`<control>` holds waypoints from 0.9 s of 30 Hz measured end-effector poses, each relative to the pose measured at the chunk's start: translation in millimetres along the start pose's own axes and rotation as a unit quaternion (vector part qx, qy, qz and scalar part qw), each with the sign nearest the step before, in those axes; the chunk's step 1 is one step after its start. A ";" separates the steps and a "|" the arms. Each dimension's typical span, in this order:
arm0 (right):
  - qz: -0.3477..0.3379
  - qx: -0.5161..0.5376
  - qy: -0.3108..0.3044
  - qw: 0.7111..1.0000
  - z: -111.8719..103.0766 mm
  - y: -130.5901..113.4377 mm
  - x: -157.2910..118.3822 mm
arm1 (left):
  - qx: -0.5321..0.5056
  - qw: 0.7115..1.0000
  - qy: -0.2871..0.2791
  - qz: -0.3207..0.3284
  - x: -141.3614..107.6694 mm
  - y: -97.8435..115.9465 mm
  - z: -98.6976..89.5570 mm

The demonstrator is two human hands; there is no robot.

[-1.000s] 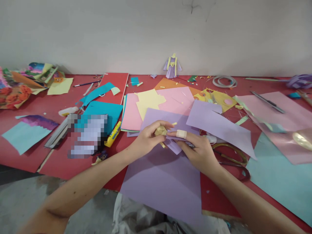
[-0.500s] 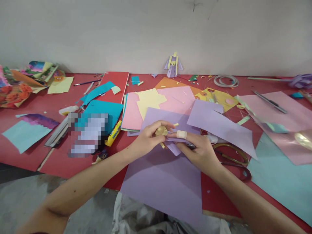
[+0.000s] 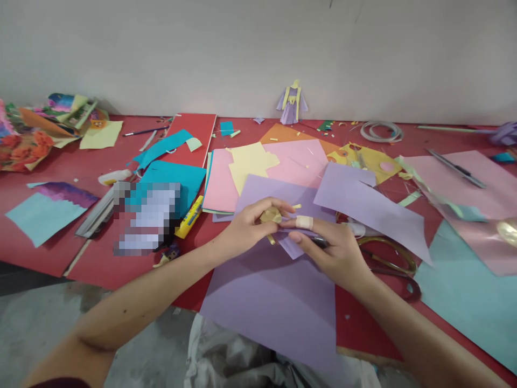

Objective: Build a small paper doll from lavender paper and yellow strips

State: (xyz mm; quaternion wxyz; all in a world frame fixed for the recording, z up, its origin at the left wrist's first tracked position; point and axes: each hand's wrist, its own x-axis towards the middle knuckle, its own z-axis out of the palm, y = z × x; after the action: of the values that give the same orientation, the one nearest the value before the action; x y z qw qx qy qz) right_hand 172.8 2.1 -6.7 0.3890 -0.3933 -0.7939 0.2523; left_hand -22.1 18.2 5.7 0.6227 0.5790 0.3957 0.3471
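Close together over a large purple sheet (image 3: 274, 302), my two hands work on a small paper piece. My left hand (image 3: 252, 223) is closed, its thumb and fingers around a yellowish-gold rounded paper part (image 3: 270, 215). Small pale yellow strips stick out beside those fingers. My right hand (image 3: 329, 242), with a beige bandage (image 3: 304, 222) on its index finger, holds a folded purple paper piece (image 3: 291, 248) between thumb and fingers. A dark object (image 3: 321, 242) shows under the right palm; its kind is hidden. Scissors (image 3: 404, 283) lie beside my right wrist.
A purple and yellow paper figure (image 3: 292, 102) stands against the wall. To the left lie a yellow glue stick (image 3: 189, 216), a blurred-out rectangular object (image 3: 149, 221) and a cutter (image 3: 100, 210). Pink sheets (image 3: 222, 183), a coiled clear tube (image 3: 382, 131) and a craft knife (image 3: 456, 168) are around.
The view has shifted slightly. Both hands stay at the same spot with the paper piece; the right thumb has lifted a little from the purple paper.
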 end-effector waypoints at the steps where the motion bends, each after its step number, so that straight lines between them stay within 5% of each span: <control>1: -0.002 0.000 -0.001 1.000 -0.5 -0.2 0.3 | 0.001 1.000 -0.003 -0.002 -0.2 0.1 -0.2; 14: 0.017 -0.013 -0.017 1.000 -0.6 -1.6 1.2 | -0.002 1.000 -0.011 -0.021 0.6 -1.5 -0.7; 27: -0.033 -0.101 -0.016 0.994 2.3 2.2 -3.1 | 0.008 0.999 -0.025 -0.019 1.3 -4.4 -2.6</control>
State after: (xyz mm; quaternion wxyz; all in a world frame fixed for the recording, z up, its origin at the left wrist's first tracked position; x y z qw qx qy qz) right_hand 173.0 0.6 -10.8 0.3425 -0.4000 -0.8341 0.1643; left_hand -24.0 20.2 1.1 0.6344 0.5848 0.3938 0.3169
